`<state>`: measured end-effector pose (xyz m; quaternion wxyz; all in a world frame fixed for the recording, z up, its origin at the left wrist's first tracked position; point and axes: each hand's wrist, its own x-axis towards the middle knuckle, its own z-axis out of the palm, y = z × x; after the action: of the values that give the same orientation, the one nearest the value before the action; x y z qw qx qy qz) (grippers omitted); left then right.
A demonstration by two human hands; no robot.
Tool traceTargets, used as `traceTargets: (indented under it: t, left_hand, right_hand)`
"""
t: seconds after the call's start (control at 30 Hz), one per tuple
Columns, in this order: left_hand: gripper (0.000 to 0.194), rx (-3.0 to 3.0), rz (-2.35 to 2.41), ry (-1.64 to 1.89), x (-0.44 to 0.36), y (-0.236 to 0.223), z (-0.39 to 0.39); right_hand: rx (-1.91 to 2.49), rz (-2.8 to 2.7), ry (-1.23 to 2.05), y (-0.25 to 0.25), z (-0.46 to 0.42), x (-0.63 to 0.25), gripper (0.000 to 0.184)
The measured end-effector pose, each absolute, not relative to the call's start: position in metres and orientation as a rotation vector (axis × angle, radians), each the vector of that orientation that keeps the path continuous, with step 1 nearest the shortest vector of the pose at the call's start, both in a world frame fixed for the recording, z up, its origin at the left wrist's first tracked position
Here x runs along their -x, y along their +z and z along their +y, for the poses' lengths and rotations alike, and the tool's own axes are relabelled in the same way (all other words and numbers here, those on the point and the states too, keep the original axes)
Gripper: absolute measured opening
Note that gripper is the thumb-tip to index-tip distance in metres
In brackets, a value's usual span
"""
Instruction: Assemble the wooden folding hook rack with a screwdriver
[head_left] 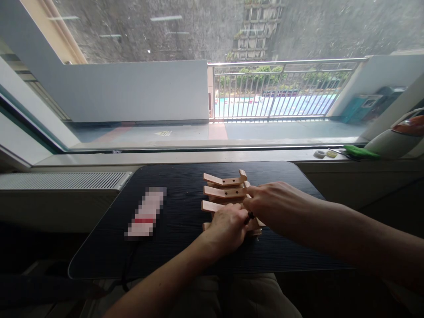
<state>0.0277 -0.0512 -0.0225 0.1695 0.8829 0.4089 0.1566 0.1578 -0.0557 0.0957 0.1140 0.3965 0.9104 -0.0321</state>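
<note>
Wooden hook rack (234, 192) lies under the left hand (230, 221), slats showing from its 9 to 12 o'clock, and at 9 o'clock of the right hand (273, 198). Left: fingers curled down over the near slats; closure not determinable, underside hidden. Right: fingers bent in at the slats' right ends; cannot tell whether closed on anything. Small dark piece (249, 215) between hands, holder unclear. Black table (185, 198) beneath; pixelated strip (145, 216) at left hand's 9 o'clock.
</note>
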Motion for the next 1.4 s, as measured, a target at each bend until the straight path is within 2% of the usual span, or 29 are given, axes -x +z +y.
traceTargets:
  t: [0.27,0.37,0.73,1.2,1.4]
  left_hand:
    - [0.017,-2.515,1.165,0.414,-0.028,-0.021,-0.051]
    - [0.017,-2.510,1.155,0.420,-0.028,-0.021,-0.051]
    - [0.017,-2.491,1.183,0.460,-0.027,-0.023,-0.052]
    - [0.012,-2.510,1.135,0.383,-0.026,-0.017,-0.053]
    - [0.017,-2.522,1.144,0.442,-0.026,-0.020,-0.054]
  right_hand:
    - [-1.188,2.505,-0.008,0.098,-0.055,-0.156,0.015]
    - [-1.219,2.516,0.013,0.103,-0.058,-0.155,0.006]
    - [-1.220,2.522,-0.087,0.104,-0.060,-0.149,0.016]
    - [-1.201,2.497,0.044,0.100,-0.058,-0.156,0.014]
    - [-1.166,2.508,-0.045,0.109,-0.063,-0.152,0.015]
